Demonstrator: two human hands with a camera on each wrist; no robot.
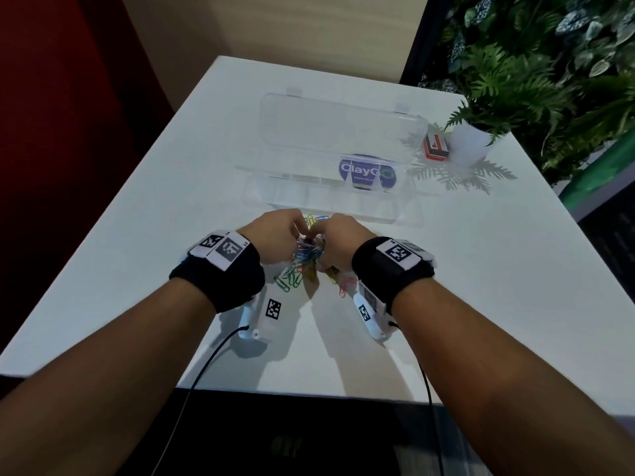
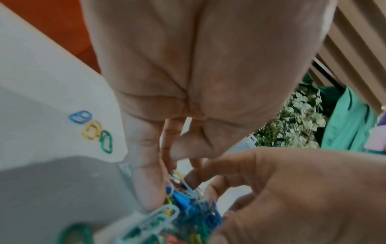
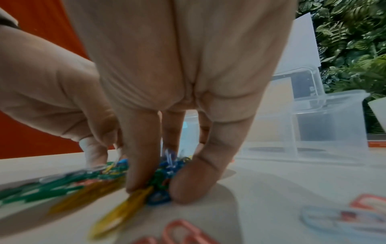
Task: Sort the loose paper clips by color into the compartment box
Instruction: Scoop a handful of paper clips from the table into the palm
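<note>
White tabletop [image 1: 481,269] fills most of the head view, with a dark red wall along the left edge and leafy green plants [image 1: 536,63] at the upper right. Just above the frame's centre sits the clear plastic compartment box [image 1: 319,197], its lid [image 1: 340,132] folded open behind it and a blue oval label showing through one cell; the cells in view hold no clips. To its right stand a small white plant pot [image 1: 470,144] and, touching it, a little red-and-black box [image 1: 435,147].

Both forearms reach in from the bottom corners, each with a black wrist strap bearing square printed markers. At centre frame the left hand [image 1: 275,240] and right hand [image 1: 338,243] meet over the tangled heap of coloured wire paper clips [image 1: 305,255], lying on the table just below the box. Both hands have fingers curled down into the heap, gripping clips: blue, green, yellow, pale blue. Loose green clips [image 1: 290,278] and pink clips [image 1: 345,286] spread toward the lower frame; three clips, blue, yellow and green [image 2: 90,130], lie apart at the left of the left-wrist view.
</note>
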